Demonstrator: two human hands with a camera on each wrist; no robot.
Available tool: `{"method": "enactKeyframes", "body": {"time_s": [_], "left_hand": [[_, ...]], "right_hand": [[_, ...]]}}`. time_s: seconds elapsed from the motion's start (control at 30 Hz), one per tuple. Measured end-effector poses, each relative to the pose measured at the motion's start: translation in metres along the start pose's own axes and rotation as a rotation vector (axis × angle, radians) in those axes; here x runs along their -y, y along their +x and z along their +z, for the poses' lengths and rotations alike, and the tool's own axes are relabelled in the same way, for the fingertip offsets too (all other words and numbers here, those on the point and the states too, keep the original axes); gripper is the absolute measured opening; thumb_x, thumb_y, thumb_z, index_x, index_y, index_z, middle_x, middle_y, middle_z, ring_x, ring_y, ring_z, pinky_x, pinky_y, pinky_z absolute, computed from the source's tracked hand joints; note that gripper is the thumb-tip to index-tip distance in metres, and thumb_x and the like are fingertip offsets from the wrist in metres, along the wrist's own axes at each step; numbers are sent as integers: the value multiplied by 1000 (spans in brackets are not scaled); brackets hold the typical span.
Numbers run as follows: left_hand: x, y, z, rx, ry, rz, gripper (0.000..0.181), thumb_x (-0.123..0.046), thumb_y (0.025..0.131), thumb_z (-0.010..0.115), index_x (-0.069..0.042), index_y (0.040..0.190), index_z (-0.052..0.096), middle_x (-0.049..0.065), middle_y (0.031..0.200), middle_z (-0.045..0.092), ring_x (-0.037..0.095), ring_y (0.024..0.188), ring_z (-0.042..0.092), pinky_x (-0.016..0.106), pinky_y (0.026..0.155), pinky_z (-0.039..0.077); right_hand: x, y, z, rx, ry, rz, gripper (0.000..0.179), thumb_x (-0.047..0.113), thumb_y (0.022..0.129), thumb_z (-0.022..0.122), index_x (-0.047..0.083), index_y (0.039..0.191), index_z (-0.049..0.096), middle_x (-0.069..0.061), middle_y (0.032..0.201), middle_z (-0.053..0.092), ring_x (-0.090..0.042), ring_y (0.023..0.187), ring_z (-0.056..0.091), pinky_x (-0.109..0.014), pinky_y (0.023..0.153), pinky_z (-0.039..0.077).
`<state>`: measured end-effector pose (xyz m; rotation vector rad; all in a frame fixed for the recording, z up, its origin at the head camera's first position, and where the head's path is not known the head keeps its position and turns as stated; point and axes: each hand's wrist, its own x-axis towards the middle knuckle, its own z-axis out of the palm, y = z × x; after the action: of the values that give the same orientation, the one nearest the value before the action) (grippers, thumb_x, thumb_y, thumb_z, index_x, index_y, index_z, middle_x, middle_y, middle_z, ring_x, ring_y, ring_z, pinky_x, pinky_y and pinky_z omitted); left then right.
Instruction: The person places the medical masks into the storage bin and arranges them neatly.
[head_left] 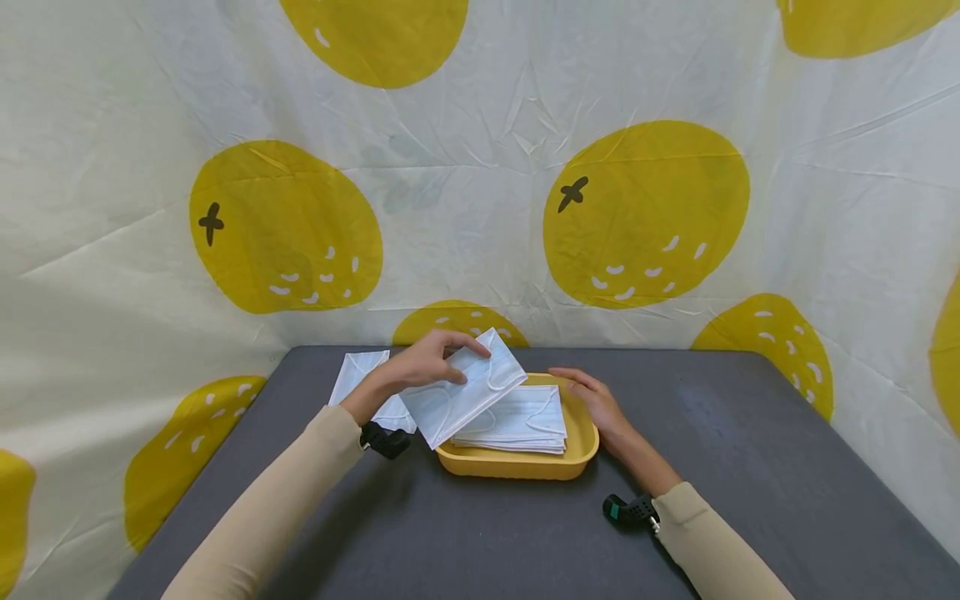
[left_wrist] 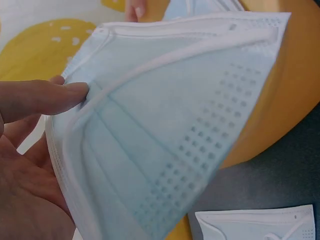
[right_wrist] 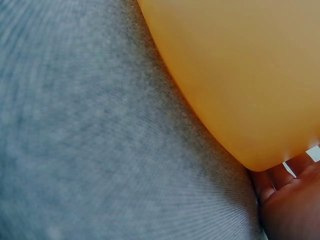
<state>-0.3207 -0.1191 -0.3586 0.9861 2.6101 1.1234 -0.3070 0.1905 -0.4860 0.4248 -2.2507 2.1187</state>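
Observation:
In my left hand [head_left: 431, 364] I pinch a pale blue disposable face mask [head_left: 480, 375] by its edge, thumb on its face and fingers behind. The mask is tilted over the left part of a yellow tray [head_left: 587, 433], its white ear loop lying across it in the left wrist view. Inside the tray lies a stack of face masks [head_left: 517, 421], partly covered by the held one. My right hand [head_left: 600, 408] rests against the tray's right side with fingers stretched along the rim; in the right wrist view they are partly hidden behind the tray wall [right_wrist: 250, 90].
Left of the tray, another face mask [head_left: 360, 371] lies on the dark grey table [head_left: 480, 533], partly behind my left hand. A white curtain [head_left: 465, 225] printed with yellow fruit hangs behind the table and along its sides.

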Motion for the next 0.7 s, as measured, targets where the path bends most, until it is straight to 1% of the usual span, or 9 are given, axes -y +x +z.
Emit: {"method": "enactKeyframes", "body": {"time_s": [0.1,0.3,0.53,0.7], "left_hand": [[-1,4,3,20,13,-4,44,0,76,70,-24,113,72,0,139,54,19,133,44,41,105,42],[-2,10,12,90,14,19,42,2,76,70,-22,110,72,-4,125,63,18,114,51,39,103,42],[-3,15,19,164,19,28,42,5,76,68,-20,110,72,-7,121,65,15,115,50,36,105,40],[-5,20,23,215,28,52,44,7,75,68,-18,110,72,-7,118,67,14,113,51,34,102,41]], "right_hand": [[0,0,0,-1,2,-4,36,10,102,41,3,134,55,-15,144,47,-34,131,45,-50,110,35],[0,0,0,11,5,1,36,10,102,41,4,135,55,-15,144,47,-34,130,45,-50,109,37],[1,1,0,1,-18,4,36,9,102,40,6,134,56,-12,144,49,-34,132,43,-47,108,39],[1,0,-1,-10,-31,18,36,11,102,40,9,133,57,-9,144,49,-33,134,41,-45,110,37]]}}
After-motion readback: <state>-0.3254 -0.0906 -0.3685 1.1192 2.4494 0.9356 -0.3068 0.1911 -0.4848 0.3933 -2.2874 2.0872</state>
